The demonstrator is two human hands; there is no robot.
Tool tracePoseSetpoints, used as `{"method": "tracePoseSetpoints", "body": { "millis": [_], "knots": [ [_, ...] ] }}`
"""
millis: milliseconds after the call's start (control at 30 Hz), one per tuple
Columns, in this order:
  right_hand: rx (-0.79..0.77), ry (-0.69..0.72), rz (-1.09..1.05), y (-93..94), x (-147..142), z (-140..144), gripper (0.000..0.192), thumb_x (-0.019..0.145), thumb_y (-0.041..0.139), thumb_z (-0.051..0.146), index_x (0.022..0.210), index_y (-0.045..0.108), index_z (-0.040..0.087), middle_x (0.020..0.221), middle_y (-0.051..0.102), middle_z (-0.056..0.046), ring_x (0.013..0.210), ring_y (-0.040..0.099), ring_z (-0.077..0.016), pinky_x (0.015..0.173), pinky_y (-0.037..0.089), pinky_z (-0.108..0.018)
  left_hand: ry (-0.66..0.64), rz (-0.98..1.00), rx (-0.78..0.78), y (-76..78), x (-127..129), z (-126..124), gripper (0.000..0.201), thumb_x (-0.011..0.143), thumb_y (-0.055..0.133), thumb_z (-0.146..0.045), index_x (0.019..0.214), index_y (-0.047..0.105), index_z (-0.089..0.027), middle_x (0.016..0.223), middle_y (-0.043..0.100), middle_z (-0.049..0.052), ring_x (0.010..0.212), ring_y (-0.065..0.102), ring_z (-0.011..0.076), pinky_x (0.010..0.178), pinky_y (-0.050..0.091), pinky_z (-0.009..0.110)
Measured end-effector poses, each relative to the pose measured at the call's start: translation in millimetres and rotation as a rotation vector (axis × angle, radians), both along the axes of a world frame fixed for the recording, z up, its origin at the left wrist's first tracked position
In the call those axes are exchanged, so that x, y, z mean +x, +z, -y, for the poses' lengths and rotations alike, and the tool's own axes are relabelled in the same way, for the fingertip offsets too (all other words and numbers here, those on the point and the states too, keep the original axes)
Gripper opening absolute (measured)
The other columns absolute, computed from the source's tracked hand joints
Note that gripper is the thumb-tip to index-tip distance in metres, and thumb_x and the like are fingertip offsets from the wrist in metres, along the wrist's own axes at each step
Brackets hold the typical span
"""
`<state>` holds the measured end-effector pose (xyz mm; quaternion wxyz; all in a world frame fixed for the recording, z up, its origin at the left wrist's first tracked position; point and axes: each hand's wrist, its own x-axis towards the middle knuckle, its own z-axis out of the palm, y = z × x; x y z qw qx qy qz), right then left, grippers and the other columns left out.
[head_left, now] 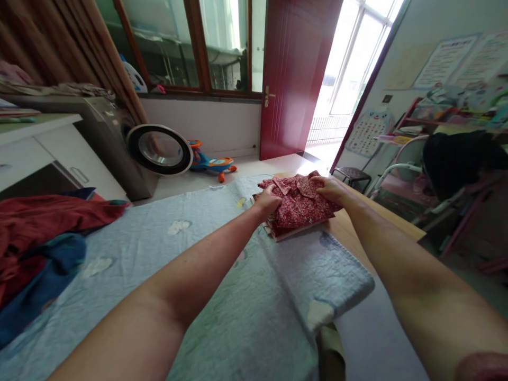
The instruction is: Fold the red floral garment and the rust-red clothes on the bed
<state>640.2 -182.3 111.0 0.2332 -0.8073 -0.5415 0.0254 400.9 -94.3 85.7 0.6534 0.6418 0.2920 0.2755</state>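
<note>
A folded red patterned shirt (302, 203) with its collar facing away lies on top of a small stack of folded clothes (282, 235). My left hand (268, 202) grips its left side, thumb on top and the other fingers hidden beneath the cloth. At the upper right, near the collar, my right hand (330, 189) is closed on the same shirt. Under the stack is a light blue blanket (214, 254) with cloud shapes, partly folded over at the right.
Red and blue clothes (51, 233) lie heaped at the left. Beyond the blanket are a washing machine with its round door (159, 150) open, a blue and orange ride-on toy (214, 161) and a red door (296, 79). A chair (405, 185) stands at right.
</note>
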Motion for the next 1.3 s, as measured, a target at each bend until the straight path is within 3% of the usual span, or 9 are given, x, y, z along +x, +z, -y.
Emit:
{"method": "tracePoseSetpoints", "body": {
  "millis": [167, 333, 500, 600, 700, 833, 933, 1100, 1300],
  "knots": [
    [-0.006, 0.033, -0.075, -2.4, 16, -13, 0.061, 0.069, 0.053, 0.006, 0.128, 0.062, 0.018, 0.106, 0.072, -0.005, 0.085, 0.066, -0.0178, 0.078, 0.052, -0.026, 0.031, 0.015, -0.044, -7.7, 5, -8, 0.078, 0.059, 0.056, -0.004, 0.135, 0.046, -0.017, 0.056, 0.042, -0.010, 0.043, 0.038, 0.0064, 0.045, 0.027, 0.018],
    [-0.082, 0.021, -0.084, -21.5, 20, -21, 0.060, 0.068, 0.055, 0.006, 0.126, 0.063, 0.020, 0.107, 0.072, -0.005, 0.084, 0.066, -0.0191, 0.079, 0.053, -0.028, 0.053, -0.110, 0.046, -30.2, 9, -12, 0.078, 0.057, 0.059, -0.003, 0.133, 0.048, -0.015, 0.064, 0.050, -0.006, 0.050, 0.044, 0.0083, 0.050, 0.035, 0.019],
    [-0.098, 0.000, -0.050, -42.5, 20, -13, 0.064, 0.071, 0.056, 0.007, 0.134, 0.055, 0.019, 0.124, 0.066, -0.008, 0.103, 0.062, -0.0203, 0.092, 0.048, -0.028, 0.085, -0.277, 0.234, -45.9, 1, -16, 0.075, 0.060, 0.063, -0.005, 0.133, 0.048, -0.013, 0.102, 0.063, 0.007, 0.089, 0.062, 0.0193, 0.078, 0.049, 0.026],
    [-0.100, -0.197, 0.145, -42.1, 13, -7, 0.067, 0.077, 0.061, 0.020, 0.142, 0.046, 0.019, 0.140, 0.052, -0.014, 0.118, 0.053, -0.0291, 0.099, 0.044, -0.040, 0.254, -0.518, 0.493, -41.0, -8, -11, 0.072, 0.068, 0.068, -0.018, 0.136, 0.045, -0.014, 0.134, 0.049, 0.017, 0.120, 0.053, 0.0297, 0.099, 0.044, 0.037],
    [-0.016, -0.348, 0.286, -37.6, -9, -9, 0.060, 0.089, 0.051, 0.036, 0.145, 0.041, 0.017, 0.147, 0.044, -0.017, 0.127, 0.044, -0.0360, 0.102, 0.039, -0.051, 0.385, -0.653, 0.783, -33.6, -10, 0, 0.067, 0.082, 0.060, -0.037, 0.143, 0.040, -0.017, 0.155, 0.026, 0.018, 0.136, 0.036, 0.0353, 0.111, 0.031, 0.048],
    [-0.027, -0.092, 0.255, -43.8, -48, -23, 0.052, 0.097, 0.033, 0.043, 0.142, 0.045, 0.020, 0.151, 0.042, -0.012, 0.135, 0.038, -0.0283, 0.111, 0.030, -0.045, 0.184, -0.644, 1.081, -33.9, 8, 8, 0.061, 0.093, 0.043, -0.042, 0.148, 0.036, -0.018, 0.160, 0.023, 0.013, 0.147, 0.017, 0.0316, 0.118, 0.010, 0.052],
    [-0.141, -0.051, 0.198, -58.9, -62, -32, 0.059, 0.097, 0.032, 0.051, 0.148, 0.037, 0.022, 0.158, 0.030, -0.008, 0.144, 0.023, -0.0298, 0.115, 0.019, -0.055, 0.055, -0.690, 1.161, -42.4, 23, 5, 0.066, 0.091, 0.044, -0.050, 0.146, 0.041, -0.015, 0.161, 0.022, 0.014, 0.149, 0.003, 0.0337, 0.119, 0.000, 0.053],
    [-0.239, -0.071, 0.095, -79.3, -60, -36, 0.067, 0.096, 0.027, 0.060, 0.154, 0.026, 0.026, 0.162, 0.020, -0.005, 0.147, 0.015, -0.0318, 0.114, 0.014, -0.064, -0.047, -0.796, 1.071, -59.7, 29, -6, 0.079, 0.083, 0.045, -0.068, 0.147, 0.043, -0.021, 0.161, 0.023, 0.012, 0.147, 0.002, 0.0443, 0.116, -0.003, 0.060],
    [-0.272, -0.074, 0.068, -81.6, -61, -34, 0.071, 0.093, 0.029, 0.063, 0.154, 0.024, 0.028, 0.162, 0.019, -0.005, 0.147, 0.015, -0.0324, 0.113, 0.015, -0.065, -0.086, -0.829, 0.952, -67.7, 28, -11, 0.081, 0.083, 0.040, -0.072, 0.151, 0.034, -0.028, 0.163, 0.017, 0.010, 0.147, 0.008, 0.0448, 0.114, 0.005, 0.063]
  ]
}}
